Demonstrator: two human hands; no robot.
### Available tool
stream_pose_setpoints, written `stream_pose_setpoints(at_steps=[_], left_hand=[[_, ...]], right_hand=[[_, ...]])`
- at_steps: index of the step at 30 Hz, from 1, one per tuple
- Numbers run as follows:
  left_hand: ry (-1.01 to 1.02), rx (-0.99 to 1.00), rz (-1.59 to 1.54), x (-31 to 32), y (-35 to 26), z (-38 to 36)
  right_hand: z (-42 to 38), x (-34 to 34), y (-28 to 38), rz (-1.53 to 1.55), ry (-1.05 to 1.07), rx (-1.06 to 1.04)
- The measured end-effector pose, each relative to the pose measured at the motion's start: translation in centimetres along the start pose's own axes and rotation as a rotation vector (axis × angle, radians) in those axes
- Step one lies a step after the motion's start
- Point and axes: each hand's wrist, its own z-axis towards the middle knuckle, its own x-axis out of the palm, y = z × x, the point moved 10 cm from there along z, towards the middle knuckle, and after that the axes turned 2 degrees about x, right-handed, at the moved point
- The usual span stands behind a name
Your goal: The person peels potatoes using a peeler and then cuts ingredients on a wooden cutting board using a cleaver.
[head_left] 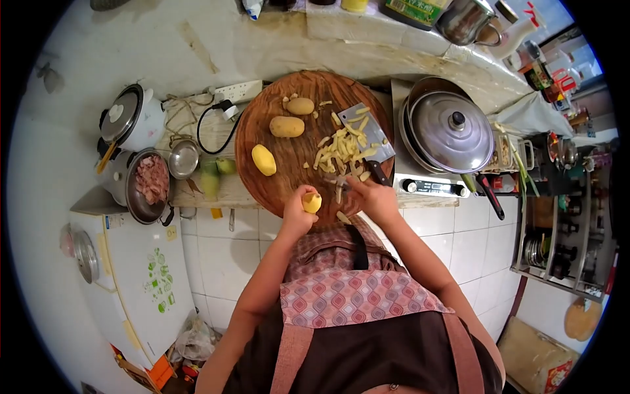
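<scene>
over the round board (315, 85), the left hand (301, 209) grips a half-peeled potato (312, 203) upright.

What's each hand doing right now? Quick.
Left hand: closed, holding a partly peeled potato.
Right hand: over the board's near edge, fingers blurred; can't tell whether open or closed, or what it holds.

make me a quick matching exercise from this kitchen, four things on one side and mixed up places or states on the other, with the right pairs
Things
1. cleaver
2. pink meat
3. metal lid
4. left hand

Places or states
A. right of the round board
B. holding a yellow potato
C. in a pan
D. partly under cut pieces

Right pairs: 1-D, 2-C, 3-A, 4-B
</scene>
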Motion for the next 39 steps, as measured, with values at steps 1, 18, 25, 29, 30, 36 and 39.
stream_pose_setpoints(at_steps=[1, 18, 25, 29, 30, 36, 39], left_hand=[[-0.013, 0.014, -0.051, 0.0, -0.6, -0.2], [-0.032, -0.003, -0.089, 0.0, -1.2, 0.1], [0.006, -0.022, -0.067, 0.2, -0.6, -0.4], [-0.066, 0.003, -0.048, -0.2, 0.4, -0.2], [-0.096, -0.03, -0.002, -0.4, 0.7, -0.1], [-0.064, -0.14, 0.178, -0.4, 0.6, -0.3], [-0.046, -0.19, 0.221, 0.3, 2.5, -0.3]], right_hand=[[-0.4, 0.5, -1.6, 0.036, 0.019, 0.073], [-0.5, -2.1, 2.0, 0.26, -0.037, -0.058], [-0.9, 1.7, -1.2, 0.029, 0.069, 0.091], [-0.9, -0.4, 0.3, 0.216, -0.072, 0.023], [-0.7, -1.4, 1.4, 0.237, -0.094, -0.035], [-0.8, 0.8, 1.7, 0.148, -0.01, -0.027], [-1.0, 1.6, 0.7, 0.124, 0.003, 0.058]])
